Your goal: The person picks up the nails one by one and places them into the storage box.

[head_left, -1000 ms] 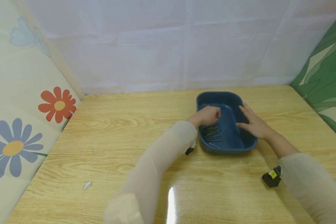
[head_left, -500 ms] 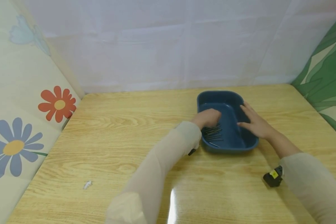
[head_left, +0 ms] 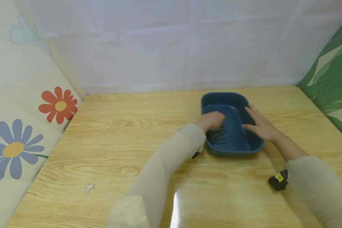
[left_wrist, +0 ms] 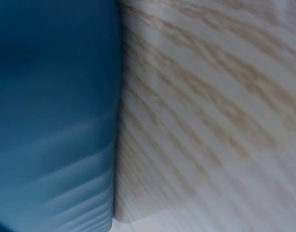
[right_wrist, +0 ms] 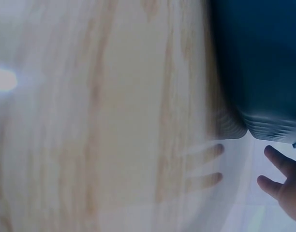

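A blue plastic bin (head_left: 233, 133) with rounded corners stands on the wooden table. Thin dark sticks (head_left: 216, 136), several of them, lie side by side along its left part, with one lighter stick near the front. My left hand (head_left: 212, 120) reaches over the left rim, bent downward above the sticks; its fingertips are hidden, so what it holds cannot be told. At the right rim, my right hand (head_left: 260, 126) rests with fingers spread, thumb over the inside. The right wrist view shows parts of that hand (right_wrist: 288, 188) beside the bin; in the left wrist view only the bin's outer wall (left_wrist: 56, 116) appears.
The wooden table (head_left: 125, 126) extends to the left and front of the bin. A small white mark (head_left: 89, 188) is at the front left. A white cloth (head_left: 148, 47) hangs behind, with flower-printed panels (head_left: 22, 95) at the sides.
My left hand has moved slightly right and down inside the bin, its fingers turning downward. The right hand has stayed at the rim. Between the last two frames almost nothing moves.
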